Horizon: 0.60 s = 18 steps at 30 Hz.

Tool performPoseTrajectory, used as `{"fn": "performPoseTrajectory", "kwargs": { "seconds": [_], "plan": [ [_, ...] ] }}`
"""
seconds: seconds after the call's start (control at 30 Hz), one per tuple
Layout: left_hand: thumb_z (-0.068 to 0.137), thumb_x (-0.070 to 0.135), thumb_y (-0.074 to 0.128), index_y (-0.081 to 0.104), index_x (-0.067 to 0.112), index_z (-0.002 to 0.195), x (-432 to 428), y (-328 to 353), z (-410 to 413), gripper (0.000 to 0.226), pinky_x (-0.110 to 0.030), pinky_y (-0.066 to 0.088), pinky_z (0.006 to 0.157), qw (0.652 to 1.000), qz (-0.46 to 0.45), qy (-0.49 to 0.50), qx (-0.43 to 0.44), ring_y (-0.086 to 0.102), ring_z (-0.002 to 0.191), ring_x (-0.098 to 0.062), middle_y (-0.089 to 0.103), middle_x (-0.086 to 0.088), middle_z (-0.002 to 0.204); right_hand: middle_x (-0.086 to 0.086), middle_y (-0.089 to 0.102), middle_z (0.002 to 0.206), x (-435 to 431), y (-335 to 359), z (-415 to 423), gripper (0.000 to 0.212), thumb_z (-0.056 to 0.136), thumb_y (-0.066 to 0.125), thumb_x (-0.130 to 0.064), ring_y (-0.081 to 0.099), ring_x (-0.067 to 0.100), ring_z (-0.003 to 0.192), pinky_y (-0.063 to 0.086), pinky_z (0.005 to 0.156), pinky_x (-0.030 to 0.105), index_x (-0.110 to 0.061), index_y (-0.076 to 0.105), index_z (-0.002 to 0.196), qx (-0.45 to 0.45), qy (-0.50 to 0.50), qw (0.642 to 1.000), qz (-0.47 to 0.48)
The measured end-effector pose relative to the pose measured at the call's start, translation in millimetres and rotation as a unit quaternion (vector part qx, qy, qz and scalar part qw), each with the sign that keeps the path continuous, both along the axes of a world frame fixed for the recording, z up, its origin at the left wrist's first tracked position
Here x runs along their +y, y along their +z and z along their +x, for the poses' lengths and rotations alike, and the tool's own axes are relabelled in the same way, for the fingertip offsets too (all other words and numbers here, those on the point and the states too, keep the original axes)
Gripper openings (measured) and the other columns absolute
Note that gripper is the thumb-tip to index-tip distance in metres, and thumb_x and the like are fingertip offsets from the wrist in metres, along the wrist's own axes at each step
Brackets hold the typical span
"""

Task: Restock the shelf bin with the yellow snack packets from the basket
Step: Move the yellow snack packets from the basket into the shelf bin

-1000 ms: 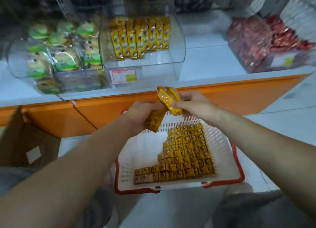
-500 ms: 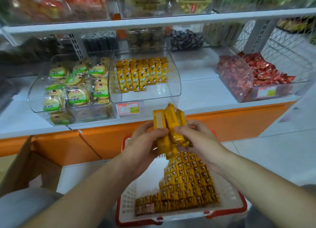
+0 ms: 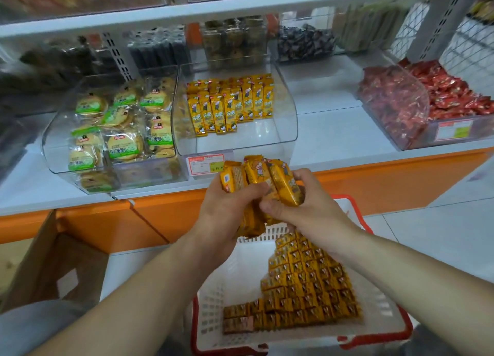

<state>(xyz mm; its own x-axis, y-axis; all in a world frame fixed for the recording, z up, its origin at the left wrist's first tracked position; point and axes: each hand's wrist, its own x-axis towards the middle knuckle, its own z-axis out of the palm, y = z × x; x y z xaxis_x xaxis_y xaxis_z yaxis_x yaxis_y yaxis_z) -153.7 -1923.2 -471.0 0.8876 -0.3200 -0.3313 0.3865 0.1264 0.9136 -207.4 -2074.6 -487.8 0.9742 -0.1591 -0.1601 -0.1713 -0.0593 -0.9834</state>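
Grip: both of my hands are curled round one bundle of glossy yellow snack packets point(image 3: 263, 178), clamping it between them.
Left hand: my left hand point(image 3: 227, 211) wraps the bundle's left and lower part, with the thumb lying across the front.
Right hand: my right hand point(image 3: 307, 211) clasps the right side, thumb pressed on the front close to the left thumb, fingers curled over the outermost packet.
Bundle: the packets stand roughly upright with their tops fanned apart. I cannot count them.
Position: I see the bundle above the basket's far rim, in front of the orange shelf front point(image 3: 374, 184) and just below the red-and-white price label point(image 3: 204, 164).
Basket: the white perforated plastic basket with a red rim point(image 3: 230, 289) sits low in front of me. Packed rows of yellow packets on end point(image 3: 302, 283) fill its right part and near edge.
Shelf bin: the clear plastic shelf bin point(image 3: 290, 115) stands on the white shelf, with upright yellow packets point(image 3: 227, 107) lined in rows toward its back.
Neighbours: a clear bin of green-labelled round biscuits point(image 3: 120, 125) touches it on the left. A clear bin of red wrapped snacks point(image 3: 427, 96) stands well apart on the right.
Floor: a brown cardboard box point(image 3: 40, 262) sits at lower left.
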Motion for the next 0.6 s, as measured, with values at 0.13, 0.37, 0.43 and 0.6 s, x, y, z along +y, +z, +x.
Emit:
{"fn": "performPoseTrajectory", "kwargs": {
  "seconds": [0.13, 0.37, 0.43, 0.6],
  "plan": [
    [0.085, 0.009, 0.078, 0.062, 0.007, 0.122, 6, 4, 12, 0.040, -0.050, 0.059, 0.071, 1.000, -0.003, 0.003, -0.016, 0.073, 0.095, -0.042, 0.074, -0.022, 0.108, 0.000, 0.068, 0.078, -2, 6, 3, 0.024, 0.087, 0.066, -0.044, 0.062, 0.016, 0.066, 0.046, 0.052, 0.027, -0.028, 0.065, 0.105, 0.000, -0.005, 0.993, 0.120],
    [0.079, 0.010, 0.083, 0.063, 0.014, 0.116, 19, 14, 23, 0.042, -0.068, 0.058, 0.079, 0.997, 0.029, 0.000, -0.075, 0.075, 0.093, -0.039, 0.077, -0.014, 0.104, -0.002, 0.074, 0.084, -7, 19, 3, 0.035, 0.091, 0.067, -0.014, 0.072, 0.016, 0.078, 0.053, 0.064, 0.030, -0.026, 0.060, 0.124, -0.030, -0.005, 0.993, 0.113],
    [0.075, 0.013, 0.085, 0.062, 0.015, 0.116, 24, 20, 26, 0.047, -0.067, 0.058, 0.077, 0.994, 0.036, -0.009, -0.100, 0.075, 0.091, -0.040, 0.077, -0.014, 0.103, -0.001, 0.074, 0.097, -9, 26, 5, 0.051, 0.089, 0.070, -0.011, 0.073, 0.017, 0.083, 0.053, 0.064, 0.025, -0.035, 0.055, 0.130, -0.047, 0.007, 0.996, 0.082],
    [0.078, 0.012, 0.085, 0.067, 0.028, 0.107, 42, 36, 41, 0.037, -0.049, 0.064, 0.072, 0.991, 0.046, -0.012, -0.123, 0.078, 0.090, -0.027, 0.079, -0.005, 0.101, 0.004, 0.066, 0.109, -10, 53, 24, 0.062, 0.086, 0.074, -0.009, 0.073, 0.021, 0.081, 0.055, 0.062, 0.031, -0.053, 0.053, 0.125, -0.076, 0.038, 0.996, -0.006]
  ]
}}
